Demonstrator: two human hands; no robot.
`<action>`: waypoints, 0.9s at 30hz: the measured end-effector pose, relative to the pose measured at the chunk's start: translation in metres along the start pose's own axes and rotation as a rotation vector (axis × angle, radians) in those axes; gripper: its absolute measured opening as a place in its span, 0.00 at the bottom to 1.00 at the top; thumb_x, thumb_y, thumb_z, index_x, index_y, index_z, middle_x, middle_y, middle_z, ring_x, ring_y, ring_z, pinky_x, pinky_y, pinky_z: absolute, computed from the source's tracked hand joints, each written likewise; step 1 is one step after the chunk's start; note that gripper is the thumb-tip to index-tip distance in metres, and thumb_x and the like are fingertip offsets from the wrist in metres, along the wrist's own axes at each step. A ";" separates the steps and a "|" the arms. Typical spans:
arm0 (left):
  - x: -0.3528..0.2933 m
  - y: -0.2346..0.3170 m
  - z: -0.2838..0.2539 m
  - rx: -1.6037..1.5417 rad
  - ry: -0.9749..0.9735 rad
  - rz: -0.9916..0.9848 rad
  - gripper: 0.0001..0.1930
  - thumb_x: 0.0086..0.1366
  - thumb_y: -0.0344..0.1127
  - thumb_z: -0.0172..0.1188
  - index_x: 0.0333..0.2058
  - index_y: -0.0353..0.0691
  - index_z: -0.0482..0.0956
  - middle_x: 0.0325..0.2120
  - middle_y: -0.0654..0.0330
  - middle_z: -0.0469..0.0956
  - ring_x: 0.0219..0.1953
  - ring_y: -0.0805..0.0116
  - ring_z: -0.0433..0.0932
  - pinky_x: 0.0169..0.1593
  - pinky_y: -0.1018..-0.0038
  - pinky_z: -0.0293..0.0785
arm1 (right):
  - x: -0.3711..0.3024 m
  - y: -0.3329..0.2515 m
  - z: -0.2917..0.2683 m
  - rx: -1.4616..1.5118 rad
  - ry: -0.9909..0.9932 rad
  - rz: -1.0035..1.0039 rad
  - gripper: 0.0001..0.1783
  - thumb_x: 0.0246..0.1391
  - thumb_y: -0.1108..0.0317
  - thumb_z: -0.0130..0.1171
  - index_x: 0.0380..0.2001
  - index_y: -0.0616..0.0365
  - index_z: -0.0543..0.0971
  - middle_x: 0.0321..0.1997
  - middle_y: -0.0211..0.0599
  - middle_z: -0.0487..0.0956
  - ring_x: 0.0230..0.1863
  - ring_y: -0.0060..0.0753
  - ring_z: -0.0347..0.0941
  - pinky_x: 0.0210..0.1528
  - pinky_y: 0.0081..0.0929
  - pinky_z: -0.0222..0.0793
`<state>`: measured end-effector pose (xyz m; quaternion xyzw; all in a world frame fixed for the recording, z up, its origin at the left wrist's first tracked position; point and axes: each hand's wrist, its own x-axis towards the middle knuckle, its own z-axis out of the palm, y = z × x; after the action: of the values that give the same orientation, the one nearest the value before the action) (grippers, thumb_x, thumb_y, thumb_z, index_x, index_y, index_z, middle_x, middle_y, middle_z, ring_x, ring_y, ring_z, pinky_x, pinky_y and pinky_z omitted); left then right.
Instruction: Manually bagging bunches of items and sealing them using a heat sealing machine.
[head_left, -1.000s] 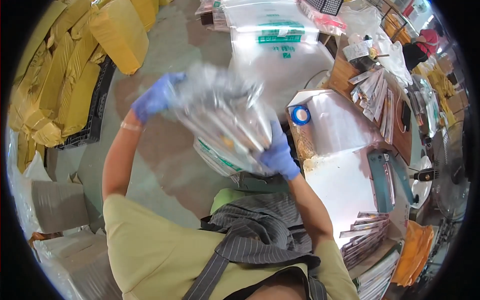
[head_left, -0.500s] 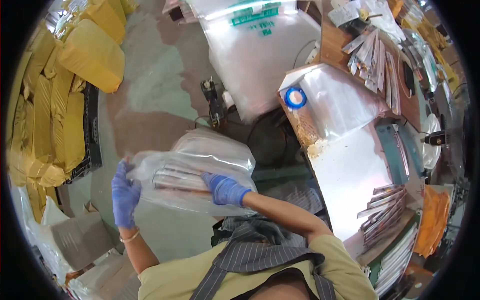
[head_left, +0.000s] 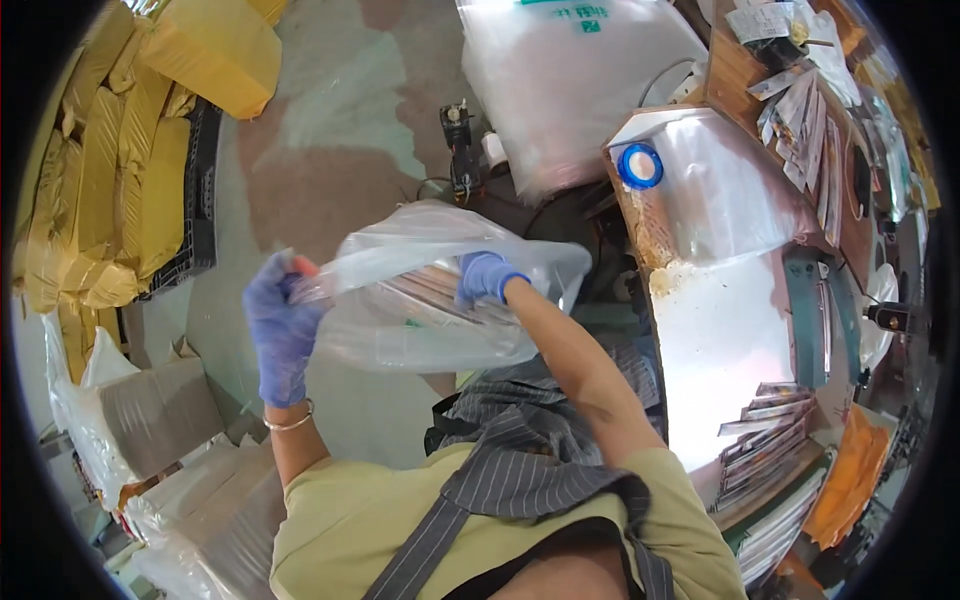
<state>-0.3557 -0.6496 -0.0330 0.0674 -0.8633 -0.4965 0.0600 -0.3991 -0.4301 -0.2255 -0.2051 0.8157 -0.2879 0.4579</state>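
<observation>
A large clear plastic bag (head_left: pixel 400 340) hangs in front of my body, its mouth spread wide. Inside it lies a stack of thin flat packets (head_left: pixel 425 285), seen partly through the film. My left hand (head_left: pixel 283 325), in a blue-purple knit glove, is closed on the bag's left edge and pulls the film taut. My right hand (head_left: pixel 488 277), gloved alike, reaches in at the bag's mouth, against the right end of the packets. Its fingertips are hidden by film and packets, so its grip does not show.
At right stands a white-topped workbench (head_left: pixel 720 330) with a blue tape roll (head_left: pixel 640 166), clear bags and fanned packets (head_left: pixel 765 440). A stack of plastic sheets (head_left: pixel 580 100) lies ahead. Yellow wrapped bundles (head_left: pixel 100 200) and cardboard boxes (head_left: pixel 160 405) line the left. A small black device (head_left: pixel 460 150) stands beyond the bag.
The bag's mouth has opened wider and its upper film is lifted. My left hand has risen a little toward the right; my right hand has moved up and further into the bag. The view has shifted.
</observation>
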 end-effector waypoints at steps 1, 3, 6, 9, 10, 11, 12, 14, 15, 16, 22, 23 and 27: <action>0.010 0.001 0.007 -0.022 -0.071 -0.036 0.13 0.42 0.21 0.61 0.30 0.36 0.73 0.20 0.69 0.70 0.24 0.83 0.67 0.29 0.84 0.65 | 0.013 0.014 0.002 0.052 0.127 -0.049 0.32 0.29 0.60 0.63 0.42 0.64 0.71 0.39 0.51 0.75 0.38 0.49 0.73 0.42 0.37 0.67; 0.023 0.000 -0.001 -0.044 0.009 -0.008 0.10 0.44 0.26 0.62 0.28 0.36 0.74 0.19 0.69 0.70 0.22 0.82 0.66 0.28 0.84 0.64 | -0.002 0.007 0.015 0.120 0.215 -0.029 0.30 0.32 0.56 0.63 0.40 0.63 0.72 0.41 0.52 0.74 0.40 0.49 0.71 0.43 0.37 0.65; 0.040 -0.003 -0.032 -0.031 -0.229 -0.133 0.10 0.48 0.37 0.63 0.23 0.38 0.75 0.18 0.70 0.70 0.22 0.82 0.65 0.28 0.84 0.64 | -0.121 -0.023 0.017 -0.087 0.810 -0.546 0.25 0.41 0.55 0.60 0.40 0.60 0.73 0.36 0.53 0.74 0.37 0.51 0.70 0.42 0.39 0.64; 0.050 -0.006 -0.013 -0.229 -0.193 -0.199 0.08 0.52 0.37 0.60 0.23 0.39 0.75 0.19 0.71 0.70 0.23 0.83 0.65 0.29 0.84 0.63 | -0.175 0.003 0.038 -0.257 0.874 -0.444 0.23 0.41 0.57 0.61 0.38 0.61 0.74 0.30 0.49 0.75 0.31 0.52 0.70 0.38 0.40 0.65; 0.063 -0.005 0.001 -0.251 -0.225 -0.137 0.07 0.55 0.37 0.58 0.25 0.39 0.75 0.22 0.70 0.71 0.26 0.83 0.66 0.32 0.85 0.63 | -0.171 0.012 0.046 -0.272 0.895 -0.422 0.23 0.41 0.57 0.61 0.38 0.61 0.74 0.30 0.49 0.75 0.31 0.52 0.70 0.38 0.40 0.65; 0.074 -0.005 0.015 -0.360 -0.199 -0.014 0.08 0.55 0.37 0.57 0.27 0.38 0.74 0.25 0.69 0.71 0.28 0.83 0.67 0.34 0.85 0.64 | -0.155 0.025 0.059 -0.124 1.111 -0.288 0.20 0.42 0.59 0.60 0.36 0.61 0.75 0.26 0.45 0.74 0.27 0.46 0.70 0.33 0.36 0.65; 0.088 -0.002 0.025 -0.461 -0.137 0.112 0.09 0.56 0.38 0.56 0.28 0.38 0.74 0.27 0.69 0.72 0.31 0.83 0.68 0.37 0.85 0.65 | -0.143 0.040 0.055 0.027 1.311 -0.188 0.17 0.42 0.61 0.59 0.34 0.61 0.76 0.21 0.41 0.73 0.22 0.40 0.69 0.29 0.33 0.65; 0.137 0.012 0.000 -0.764 -0.254 -0.031 0.10 0.57 0.37 0.55 0.31 0.35 0.73 0.30 0.68 0.73 0.35 0.80 0.70 0.41 0.83 0.68 | -0.205 -0.032 -0.008 0.475 1.231 -0.451 0.09 0.48 0.70 0.52 0.20 0.63 0.75 0.12 0.28 0.64 0.17 0.14 0.55 0.19 0.17 0.55; 0.160 0.016 -0.004 -0.693 -0.324 0.018 0.10 0.57 0.37 0.54 0.32 0.35 0.73 0.31 0.67 0.73 0.36 0.79 0.71 0.42 0.81 0.68 | -0.219 -0.043 -0.024 0.509 1.257 -0.408 0.12 0.50 0.71 0.52 0.16 0.63 0.72 0.12 0.26 0.64 0.17 0.12 0.54 0.19 0.17 0.53; 0.178 0.028 -0.003 -0.626 -0.379 0.085 0.10 0.58 0.36 0.53 0.33 0.35 0.73 0.32 0.66 0.73 0.38 0.78 0.71 0.43 0.80 0.69 | -0.231 -0.049 -0.041 0.492 1.334 -0.397 0.12 0.48 0.71 0.54 0.13 0.62 0.70 0.11 0.27 0.65 0.16 0.14 0.55 0.18 0.18 0.53; 0.164 0.117 0.000 -0.456 -0.498 0.205 0.12 0.52 0.39 0.59 0.33 0.40 0.75 0.28 0.65 0.75 0.31 0.75 0.73 0.37 0.78 0.70 | -0.277 -0.070 -0.075 -0.276 1.591 -0.499 0.06 0.44 0.71 0.56 0.20 0.62 0.71 0.15 0.41 0.68 0.16 0.38 0.63 0.20 0.30 0.57; 0.174 0.096 0.024 -0.471 -0.519 0.212 0.12 0.52 0.39 0.59 0.33 0.40 0.75 0.28 0.65 0.75 0.31 0.75 0.73 0.37 0.78 0.70 | -0.262 -0.046 -0.073 -0.291 1.600 -0.474 0.06 0.44 0.71 0.56 0.20 0.62 0.71 0.15 0.41 0.68 0.16 0.38 0.63 0.20 0.30 0.57; 0.194 0.063 0.061 -0.153 -0.455 0.296 0.14 0.51 0.39 0.60 0.34 0.38 0.74 0.28 0.66 0.73 0.30 0.77 0.69 0.35 0.80 0.67 | -0.236 0.009 -0.063 -0.165 1.477 -0.314 0.07 0.46 0.71 0.54 0.21 0.62 0.71 0.16 0.48 0.65 0.16 0.43 0.63 0.20 0.32 0.57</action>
<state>-0.5604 -0.6001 -0.0017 -0.1775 -0.8151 -0.5484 -0.0584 -0.3365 -0.2644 -0.0566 -0.1064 0.8905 -0.3501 -0.2704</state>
